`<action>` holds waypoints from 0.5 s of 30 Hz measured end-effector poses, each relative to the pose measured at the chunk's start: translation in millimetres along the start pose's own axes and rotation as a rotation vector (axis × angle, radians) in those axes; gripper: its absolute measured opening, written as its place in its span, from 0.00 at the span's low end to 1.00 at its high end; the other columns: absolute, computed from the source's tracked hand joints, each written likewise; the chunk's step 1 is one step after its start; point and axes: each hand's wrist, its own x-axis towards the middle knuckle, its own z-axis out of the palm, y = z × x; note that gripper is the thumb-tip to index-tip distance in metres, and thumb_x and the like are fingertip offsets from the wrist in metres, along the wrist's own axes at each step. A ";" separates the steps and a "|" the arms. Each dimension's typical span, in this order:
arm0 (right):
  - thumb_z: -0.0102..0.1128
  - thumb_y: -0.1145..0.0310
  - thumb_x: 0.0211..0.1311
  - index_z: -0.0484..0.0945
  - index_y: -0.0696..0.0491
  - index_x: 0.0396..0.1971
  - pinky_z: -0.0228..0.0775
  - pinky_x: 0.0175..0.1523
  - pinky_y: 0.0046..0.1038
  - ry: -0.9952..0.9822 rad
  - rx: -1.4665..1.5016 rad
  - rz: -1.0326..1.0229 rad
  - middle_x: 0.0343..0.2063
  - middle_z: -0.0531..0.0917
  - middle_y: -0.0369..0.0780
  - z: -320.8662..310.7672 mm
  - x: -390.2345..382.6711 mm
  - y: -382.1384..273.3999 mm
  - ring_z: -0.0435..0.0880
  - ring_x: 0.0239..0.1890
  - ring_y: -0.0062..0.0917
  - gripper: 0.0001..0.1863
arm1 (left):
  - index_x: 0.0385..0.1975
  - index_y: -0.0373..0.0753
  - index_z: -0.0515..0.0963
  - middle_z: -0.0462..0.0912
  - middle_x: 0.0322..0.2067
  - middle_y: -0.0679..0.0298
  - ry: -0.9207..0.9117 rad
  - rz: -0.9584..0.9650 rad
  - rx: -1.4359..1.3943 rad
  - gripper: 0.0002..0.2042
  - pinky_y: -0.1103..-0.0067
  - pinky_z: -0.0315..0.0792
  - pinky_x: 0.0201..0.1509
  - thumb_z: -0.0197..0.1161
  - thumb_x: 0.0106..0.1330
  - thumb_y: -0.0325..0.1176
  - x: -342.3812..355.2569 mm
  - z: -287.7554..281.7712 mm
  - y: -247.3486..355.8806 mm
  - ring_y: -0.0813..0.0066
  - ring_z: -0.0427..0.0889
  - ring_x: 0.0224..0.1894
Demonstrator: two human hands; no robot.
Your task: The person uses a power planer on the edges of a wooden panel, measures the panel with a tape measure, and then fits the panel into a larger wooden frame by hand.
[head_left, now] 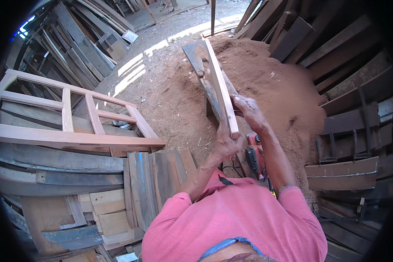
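A long, pale wooden plank (pixel 220 83) stands on edge over a narrow, dusty workbench (pixel 207 89), pointing away from me. My left hand (pixel 228 140) is closed around its near end, with the fingers partly hidden beneath it. Farther along, my right hand (pixel 250 112) has its bent fingers against the plank's right face; some fingertips are out of sight. A red and black power tool (pixel 255 157) lies on the bench just below my right forearm, partly covered by my arm and shirt.
A reddish wooden frame (pixel 78 139) with crossbars lies at the left on stacked boards (pixel 74 168). Several planks (pixel 345 54) lean along the right side. Brown sawdust (pixel 275 100) is heaped around the bench. More timber (pixel 74 39) leans at the far left.
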 end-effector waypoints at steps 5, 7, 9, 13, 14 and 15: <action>0.52 0.61 0.74 0.70 0.67 0.63 0.72 0.62 0.33 0.049 -0.155 -0.316 0.54 0.82 0.51 30.7 -22.0 -31.7 0.81 0.57 0.32 0.27 | 0.71 0.28 0.53 0.75 0.53 0.48 0.184 -0.014 -0.075 0.41 0.71 0.77 0.55 0.56 0.52 0.20 115.1 -31.7 12.8 0.59 0.80 0.53; 0.56 0.63 0.71 0.70 0.67 0.62 0.72 0.61 0.34 0.136 -0.460 -0.452 0.53 0.81 0.57 39.7 -21.1 -31.1 0.82 0.57 0.43 0.27 | 0.67 0.28 0.60 0.77 0.51 0.50 0.233 0.005 -0.175 0.36 0.73 0.78 0.53 0.55 0.52 0.19 148.3 -39.2 22.1 0.62 0.82 0.50; 0.58 0.64 0.69 0.71 0.67 0.61 0.73 0.58 0.36 0.160 -0.603 -0.541 0.51 0.81 0.60 44.4 -17.8 -35.6 0.82 0.54 0.48 0.27 | 0.62 0.28 0.65 0.78 0.48 0.52 0.251 0.016 -0.273 0.32 0.74 0.79 0.50 0.55 0.51 0.19 163.3 -43.2 25.6 0.64 0.82 0.48; 0.63 0.66 0.65 0.71 0.67 0.60 0.75 0.51 0.40 0.135 -0.624 -0.510 0.44 0.82 0.62 49.0 -17.6 -44.9 0.84 0.47 0.54 0.28 | 0.64 0.27 0.62 0.79 0.45 0.55 0.172 -0.061 -0.369 0.33 0.78 0.78 0.47 0.57 0.54 0.20 166.9 -51.1 38.2 0.71 0.82 0.44; 0.63 0.66 0.65 0.71 0.67 0.61 0.75 0.50 0.41 0.136 -0.611 -0.540 0.42 0.82 0.62 49.2 -15.8 -43.4 0.84 0.46 0.54 0.28 | 0.68 0.26 0.58 0.78 0.46 0.56 0.139 -0.081 -0.369 0.36 0.79 0.78 0.47 0.58 0.55 0.22 166.5 -53.1 40.6 0.73 0.81 0.43; 0.63 0.66 0.65 0.71 0.67 0.61 0.75 0.50 0.41 0.136 -0.596 -0.570 0.41 0.82 0.62 49.0 -13.5 -40.6 0.84 0.45 0.55 0.28 | 0.68 0.26 0.58 0.79 0.45 0.56 0.132 -0.069 -0.346 0.36 0.80 0.77 0.46 0.58 0.55 0.21 167.0 -54.1 38.6 0.73 0.81 0.42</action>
